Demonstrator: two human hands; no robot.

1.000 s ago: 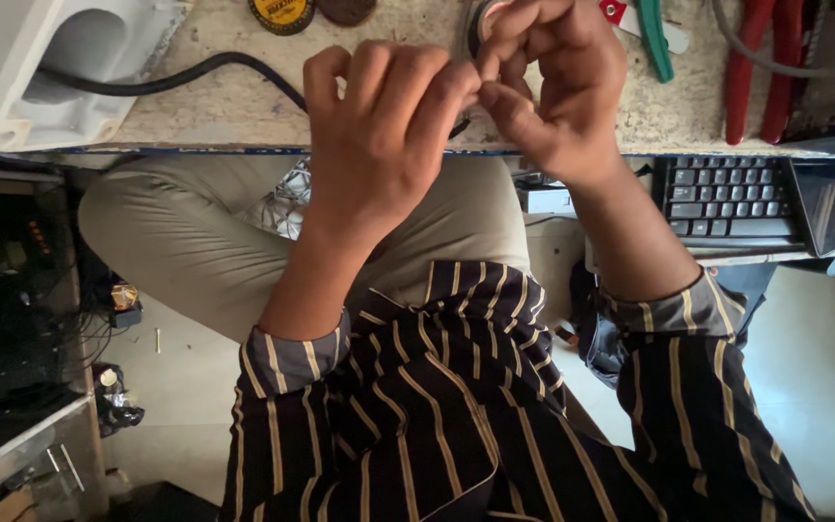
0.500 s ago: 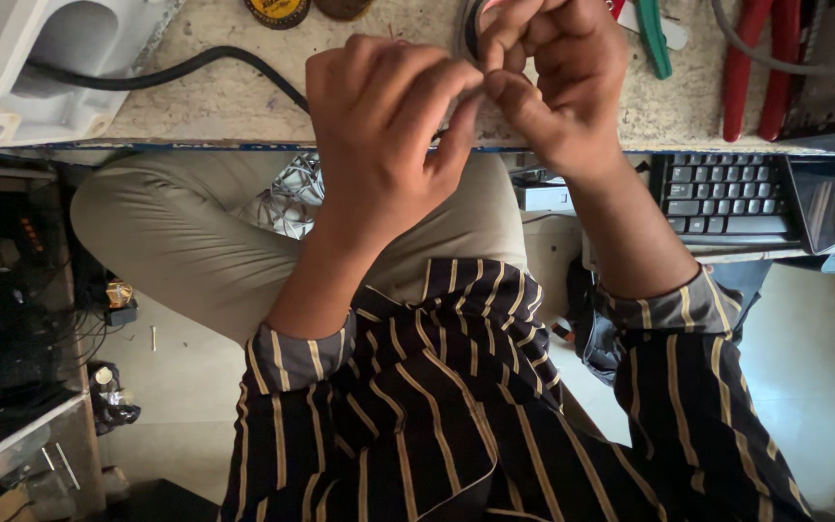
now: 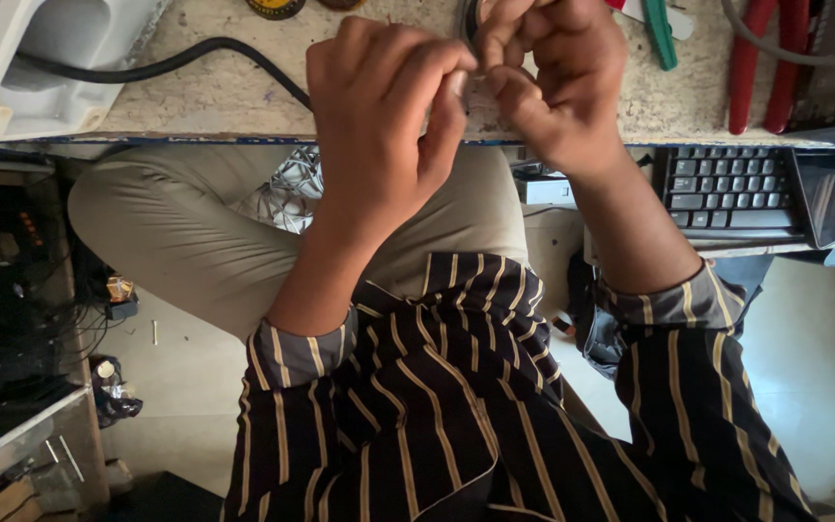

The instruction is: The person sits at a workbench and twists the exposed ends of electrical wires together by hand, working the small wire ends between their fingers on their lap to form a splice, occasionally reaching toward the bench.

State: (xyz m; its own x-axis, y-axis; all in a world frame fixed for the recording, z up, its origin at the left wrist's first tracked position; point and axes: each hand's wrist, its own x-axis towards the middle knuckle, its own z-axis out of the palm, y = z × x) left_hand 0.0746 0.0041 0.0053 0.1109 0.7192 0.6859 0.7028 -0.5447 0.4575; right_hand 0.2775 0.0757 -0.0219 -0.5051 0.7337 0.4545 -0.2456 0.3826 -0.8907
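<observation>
Striped sleeves (image 3: pixel 456 406): nearest, cuffs turned back at both wrists. Tan trousers (image 3: pixel 195 222) under the left forearm, a grey wire tangle (image 3: pixel 287 188) on the lap just below the left hand.

Left hand (image 3: pixel 388 126): back to the camera, fingers curled in, thumb and forefinger pressed together at the tip, meeting the right hand. Right hand (image 3: pixel 553 87): likewise curled, fingertips pinched against those of the left. Whatever is nipped between them is hidden by the fingers; cannot tell its kind, only that it sits where the two pinches meet, above the bench edge.

Ring (image 3: pixel 469 14): dark, curved, partly seen just beyond the right fingertips; touching or not, cannot tell.

Step, as judged: fine fingertip work on something very small, both hands closed on one spot. Next move calls for a steady pinch on each side and small, controlled pulls or twists, held over the bench.

Bench (image 3: pixel 195 101): pale, speckled, beyond both hands. Black cable (image 3: pixel 195 53) left of the left hand, running to a white housing (image 3: pixel 21 68). Green tool (image 3: pixel 661 34) and red pliers (image 3: pixel 765 58) right of the right hand. Keyboard (image 3: pixel 727 184) below the bench, beside the right forearm.
</observation>
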